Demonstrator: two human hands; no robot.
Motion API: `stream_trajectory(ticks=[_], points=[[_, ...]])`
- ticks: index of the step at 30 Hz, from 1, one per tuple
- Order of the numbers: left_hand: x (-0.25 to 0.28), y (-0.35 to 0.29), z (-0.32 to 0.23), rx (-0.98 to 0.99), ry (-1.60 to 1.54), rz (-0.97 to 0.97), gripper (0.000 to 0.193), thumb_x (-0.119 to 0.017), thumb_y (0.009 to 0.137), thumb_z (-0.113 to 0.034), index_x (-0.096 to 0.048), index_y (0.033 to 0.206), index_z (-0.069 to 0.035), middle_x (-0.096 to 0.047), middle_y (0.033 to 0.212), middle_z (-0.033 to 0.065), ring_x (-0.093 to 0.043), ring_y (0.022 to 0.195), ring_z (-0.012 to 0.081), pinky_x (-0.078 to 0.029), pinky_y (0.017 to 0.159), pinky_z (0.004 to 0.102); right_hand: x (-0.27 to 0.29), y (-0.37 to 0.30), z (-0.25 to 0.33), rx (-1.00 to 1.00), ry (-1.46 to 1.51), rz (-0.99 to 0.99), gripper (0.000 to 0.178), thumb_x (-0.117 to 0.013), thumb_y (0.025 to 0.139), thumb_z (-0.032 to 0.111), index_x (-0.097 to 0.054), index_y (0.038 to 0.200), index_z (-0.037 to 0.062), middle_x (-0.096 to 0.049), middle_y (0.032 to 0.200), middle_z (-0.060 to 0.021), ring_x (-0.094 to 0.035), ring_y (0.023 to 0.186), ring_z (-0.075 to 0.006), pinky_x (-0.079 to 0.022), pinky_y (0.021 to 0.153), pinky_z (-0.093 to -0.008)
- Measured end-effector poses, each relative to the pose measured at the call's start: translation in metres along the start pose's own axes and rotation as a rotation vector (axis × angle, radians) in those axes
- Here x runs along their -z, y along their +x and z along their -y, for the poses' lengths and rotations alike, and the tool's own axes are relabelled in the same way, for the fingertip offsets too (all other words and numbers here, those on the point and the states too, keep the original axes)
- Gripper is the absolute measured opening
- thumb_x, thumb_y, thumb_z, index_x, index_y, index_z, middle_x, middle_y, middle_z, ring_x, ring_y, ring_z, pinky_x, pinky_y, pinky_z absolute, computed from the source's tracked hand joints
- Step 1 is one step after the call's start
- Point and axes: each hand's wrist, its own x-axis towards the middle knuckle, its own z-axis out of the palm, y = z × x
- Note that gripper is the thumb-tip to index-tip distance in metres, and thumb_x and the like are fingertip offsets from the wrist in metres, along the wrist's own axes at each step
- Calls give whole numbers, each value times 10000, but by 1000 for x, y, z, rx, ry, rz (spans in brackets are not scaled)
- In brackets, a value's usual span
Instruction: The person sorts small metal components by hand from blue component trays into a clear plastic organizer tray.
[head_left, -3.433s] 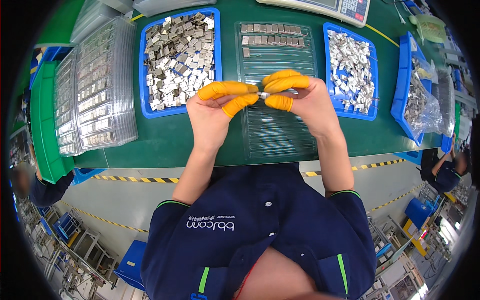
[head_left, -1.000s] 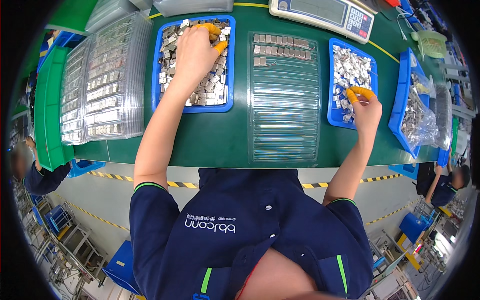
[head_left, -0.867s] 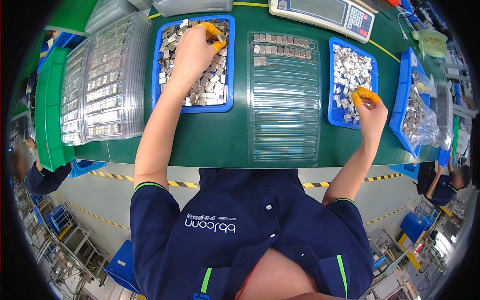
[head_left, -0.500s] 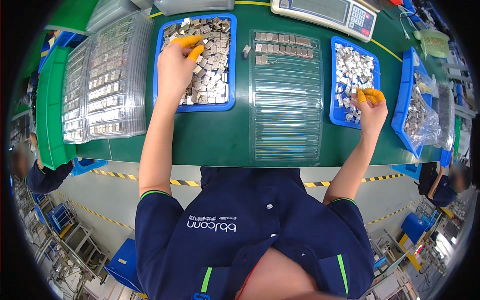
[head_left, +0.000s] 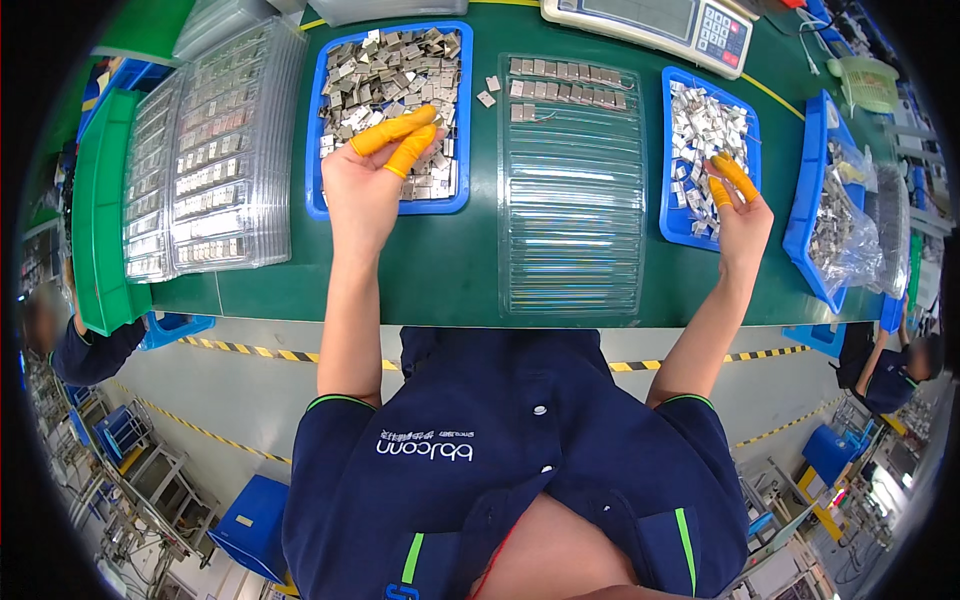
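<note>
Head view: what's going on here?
A person's left hand is over a blue tray of small metal pieces, while the right hand is at another blue tray of whitish pieces. Between them, a clear tray holds two rows of pieces and a short third at its far end. Two loose pieces lie on the green table beside it. Whether either hand grips a piece is unclear.

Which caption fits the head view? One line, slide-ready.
Left hand and right hand at separate blue trays of small parts, clear tray between.
</note>
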Motion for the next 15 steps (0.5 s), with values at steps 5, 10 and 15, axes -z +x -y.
stream_trajectory(ticks=[5,10,15], points=[[-13,-8,0,-11,-88,10,205,-594,782,67,-584,986,73,-625,963,140,-638,864,222,-506,789,263,-18,-7,18,-35,84,-60,286,-596,780,-41,-583,1065,-67,-643,966,-117,-609,906,-149,-462,808,-206],[-31,-16,0,18,-100,57,244,-610,789,23,-582,1027,69,-625,976,158,-639,861,225,-517,759,272,-67,-26,49,-16,164,246,331,-607,783,-12,-545,1093,-110,-628,982,-168,-606,932,-182,-474,838,-242],[-47,-26,3,127,-234,73,224,-618,787,29,-600,1003,86,-634,958,146,-642,828,202,-525,754,272,-105,-43,58,12,350,516,278,-604,813,38,-580,1069,-68,-650,981,-92,-604,901,-112,-473,805,-214]])
